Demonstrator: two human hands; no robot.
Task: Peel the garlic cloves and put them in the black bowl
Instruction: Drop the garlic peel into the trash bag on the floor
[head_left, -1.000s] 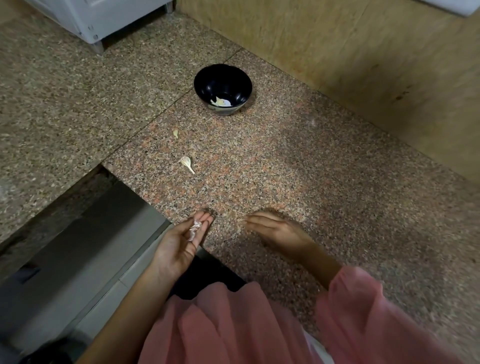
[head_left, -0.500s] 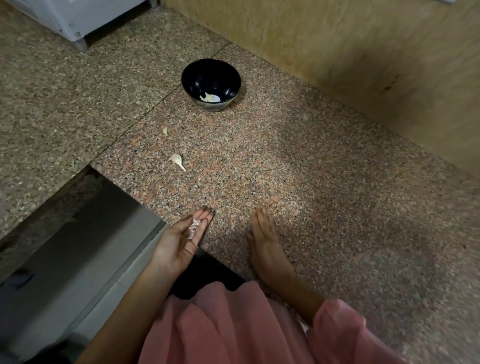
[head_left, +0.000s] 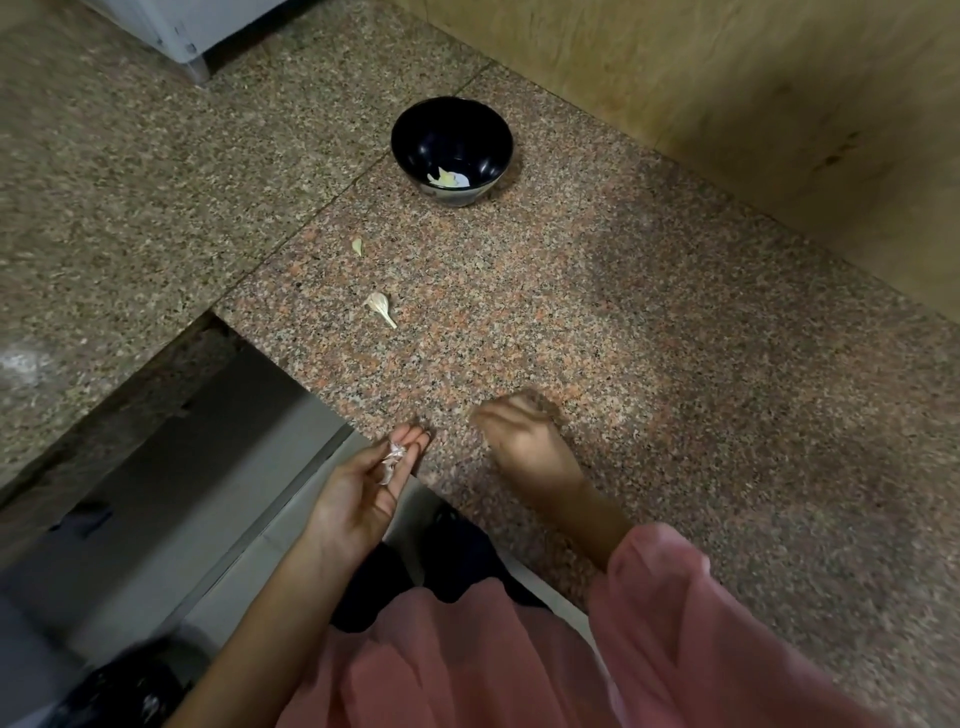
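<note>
Left hand (head_left: 363, 486) palm up at the near edge of the table (head_left: 675, 389), fingers loosely extended, nearly flat, cradling a crumpled scrap of papery garlic skin (head_left: 390, 460) against the fingers; thumb not pressing on it, so more resting than pinched. Right hand (head_left: 524, 441) just beside it, over the table, back up, blurred; fingers seemingly bent downward toward the stone, but impossible to tell whether curled shut, touching the surface or holding anything. Pink sleeve (head_left: 675, 623) on the right forearm.

Farther out on the table, well apart from both hands: one garlic clove (head_left: 380, 306) with a pointed tail, lying on its side, and beyond it a smaller pale bit (head_left: 357, 246), clove or peel, too small to tell. Black bowl (head_left: 451, 150) upright at the far part of the table, near the wooden wall (head_left: 727, 78), holding a few pale pieces (head_left: 447, 178) at the bottom. Bowl, bit and clove roughly in a line running toward the left hand.
</note>
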